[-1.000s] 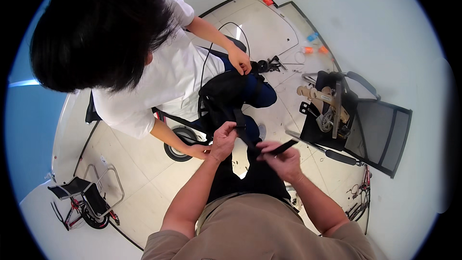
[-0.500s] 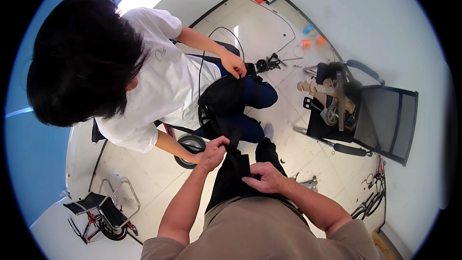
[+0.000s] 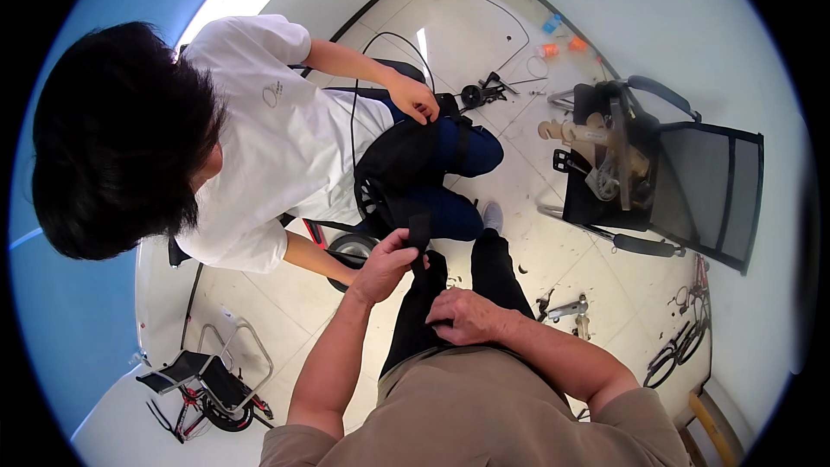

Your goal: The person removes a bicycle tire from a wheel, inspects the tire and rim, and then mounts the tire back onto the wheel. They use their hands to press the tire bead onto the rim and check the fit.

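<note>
My left hand [image 3: 386, 266] is closed on a black strap [image 3: 419, 232], thumb and fingers pinching it in front of the seated person's knees. The strap meets a black bag-like item [image 3: 389, 164] on that person's lap. Lower down, close to my waist, my right hand [image 3: 464, 316] is closed with its fingers curled against my black trousers [image 3: 504, 272]. Dark cloth behind it hides what the fingers hold, if anything. A person in a white T-shirt [image 3: 268, 134] sits facing me from the left, one hand [image 3: 413, 99] resting at the lap item's far edge.
On the right, a black mesh chair [image 3: 705, 182] bears a wooden piece [image 3: 571, 131] and a bicycle crank [image 3: 605, 180]. Metal parts [image 3: 569, 310] lie on the floor beside my leg. A wheel [image 3: 353, 246] stands by the person's lower arm. At the lower left is a folding chair [image 3: 203, 372].
My right hand has drawn down toward my waist, away from my left hand. The broad strap end that showed beside it is out of sight. My left hand still pinches the strap.
</note>
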Demonstrator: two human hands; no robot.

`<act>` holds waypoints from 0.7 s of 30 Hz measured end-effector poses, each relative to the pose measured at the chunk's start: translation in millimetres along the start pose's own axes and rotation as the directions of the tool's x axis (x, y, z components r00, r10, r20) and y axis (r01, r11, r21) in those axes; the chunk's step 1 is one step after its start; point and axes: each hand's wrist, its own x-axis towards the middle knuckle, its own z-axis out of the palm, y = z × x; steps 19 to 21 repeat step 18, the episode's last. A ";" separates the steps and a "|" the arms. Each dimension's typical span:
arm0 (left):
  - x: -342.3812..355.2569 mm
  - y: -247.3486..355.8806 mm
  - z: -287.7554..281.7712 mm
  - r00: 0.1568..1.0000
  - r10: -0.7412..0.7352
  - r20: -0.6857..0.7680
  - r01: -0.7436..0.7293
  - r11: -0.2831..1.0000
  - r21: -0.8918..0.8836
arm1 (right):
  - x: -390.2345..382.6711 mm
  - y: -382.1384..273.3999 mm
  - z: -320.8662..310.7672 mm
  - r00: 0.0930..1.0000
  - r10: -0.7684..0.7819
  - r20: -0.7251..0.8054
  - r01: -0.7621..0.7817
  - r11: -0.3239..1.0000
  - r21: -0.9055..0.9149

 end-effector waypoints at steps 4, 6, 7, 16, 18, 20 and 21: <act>5.2 -0.3 1.0 0.997 0.010 -0.073 0.007 0.975 0.222 | 1.7 12.1 5.0 0.993 0.068 0.097 -0.060 0.995 -0.083; 9.3 -0.6 5.0 0.995 0.033 -0.091 -0.011 0.972 0.235 | 4.0 14.9 3.6 0.990 0.087 0.112 -0.074 0.991 -0.113; 10.5 0.9 5.5 0.996 0.012 -0.089 0.014 0.961 0.278 | 4.6 15.6 2.7 0.988 0.099 0.120 -0.083 0.988 -0.128; 20.9 10.8 0.3 0.995 -0.095 0.033 0.092 0.992 0.086 | 4.7 -18.8 -33.4 0.837 0.293 -0.463 -0.241 0.956 0.169; 22.2 11.6 -0.3 0.994 -0.107 0.021 0.103 0.987 0.127 | 11.5 -21.9 -44.3 0.723 0.409 -0.557 -0.147 0.879 0.454; 22.2 11.6 -0.3 0.994 -0.107 0.021 0.103 0.987 0.127 | 11.5 -21.9 -44.3 0.723 0.409 -0.557 -0.147 0.879 0.454; 22.2 11.6 -0.3 0.994 -0.107 0.021 0.103 0.987 0.127 | 11.5 -21.9 -44.3 0.723 0.409 -0.557 -0.147 0.879 0.454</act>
